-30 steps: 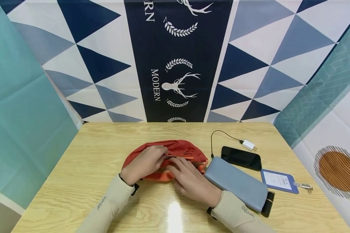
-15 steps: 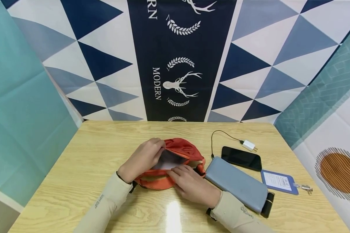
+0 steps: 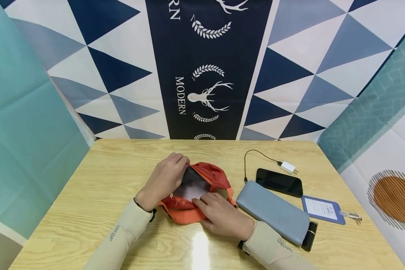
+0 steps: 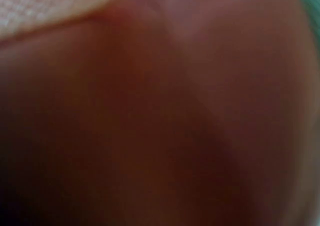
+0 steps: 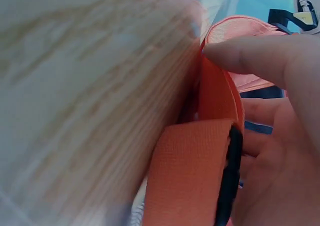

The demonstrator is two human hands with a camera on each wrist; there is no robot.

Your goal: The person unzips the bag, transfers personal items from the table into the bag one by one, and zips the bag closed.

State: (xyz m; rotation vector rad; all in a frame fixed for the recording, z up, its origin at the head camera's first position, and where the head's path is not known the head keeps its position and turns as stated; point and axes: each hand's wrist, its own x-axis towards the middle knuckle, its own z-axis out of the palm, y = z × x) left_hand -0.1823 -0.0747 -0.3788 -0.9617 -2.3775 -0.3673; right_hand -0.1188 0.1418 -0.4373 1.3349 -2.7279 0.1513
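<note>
A red-orange waist bag [image 3: 216, 175] lies on the table with its mouth spread wide, showing a grey lining [image 3: 195, 185]. My left hand [image 3: 165, 180] grips the far left edge of the mouth. Lower down, my right hand [image 3: 222, 214] pinches the near edge between thumb and fingers. In the right wrist view, the thumb [image 5: 250, 61] presses on the orange fabric [image 5: 217, 91], and an orange strap [image 5: 187, 171] hangs in front. Blurred skin and fabric fill the left wrist view.
Right of the bag lies a blue-grey pouch [image 3: 273, 212], with a black cylinder [image 3: 309, 236] at its end. Behind are a black phone [image 3: 279, 182] and a white charger [image 3: 288, 167] with a thin cable. A blue card holder [image 3: 323, 210] with a metal clip lies farther right.
The bag's mouth has gone from nearly closed to wide apart. My left hand has moved up and slightly left with the far edge; my right hand has shifted slightly down with the near edge.
</note>
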